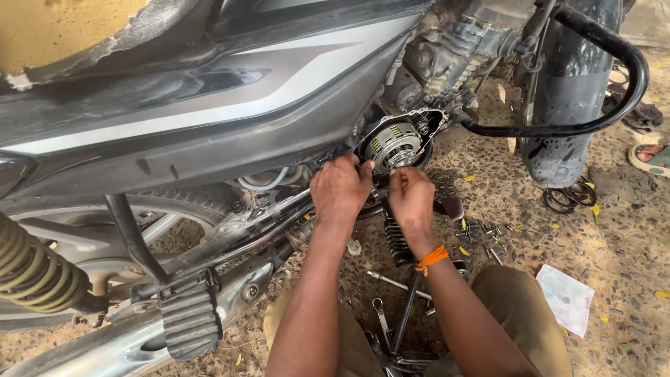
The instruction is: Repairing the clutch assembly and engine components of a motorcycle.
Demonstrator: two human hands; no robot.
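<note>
Two bare forearms rise from the bottom edge above knees in khaki cloth, and the right one wears a single orange thread band [433,258] at the wrist.

Far left, one coiled rear shock spring [31,269], dusty and tan, slants beside the rear tyre. One ribbed rubber footrest [188,318] hangs below the grey side panel [209,105] of the motorcycle, next to the dull metal exhaust pipe [139,338].

On the gravel floor [614,244] between the knees lie several steel spanners [382,318] and a socket bar; I cannot count them exactly, since they overlap.

The left hand [340,190] rests with fingers curled against the lower left edge of the open engine case; whether it pinches anything I cannot tell. The right hand [410,199] has its fingertips pressed together at the lower rim of the clutch assembly [392,143], seemingly nipping some small part too hidden to name.

That clutch sits in the uncovered side of the engine, just above both hands: one round metal drum, grey and oily, with yellowish pads around its edge.

Further right, one black tubular crash guard [614,84] curves past the front tyre [572,91], and one white paper sheet [567,297] lies on the ground.
</note>
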